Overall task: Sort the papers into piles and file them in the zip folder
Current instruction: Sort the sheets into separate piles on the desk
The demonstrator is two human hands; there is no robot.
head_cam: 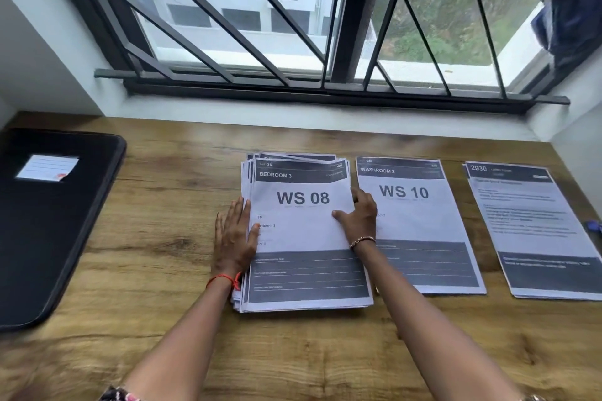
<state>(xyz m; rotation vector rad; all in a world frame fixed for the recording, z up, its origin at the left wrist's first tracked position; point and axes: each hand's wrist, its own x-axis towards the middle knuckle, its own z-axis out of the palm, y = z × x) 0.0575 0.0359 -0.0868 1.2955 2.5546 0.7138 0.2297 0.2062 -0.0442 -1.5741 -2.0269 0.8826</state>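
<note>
One stack [303, 231], long axis up-frame, is flanked centre-frame by the hands: left hand [233, 237] flat at its left edge, right hand [358, 215] laid on its right edge, grip unclear. Folder [49, 221] is parked far left, nearer the left hand.

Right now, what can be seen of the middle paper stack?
The stack is a thick, slightly uneven pile of white printed sheets lying flat on the wooden desk. Its top sheet has dark bands at head and foot and reads BEDROOM 3 and WS 08. The left hand rests flat against its left edge; the right hand holds its right edge, thumb on top.
</note>
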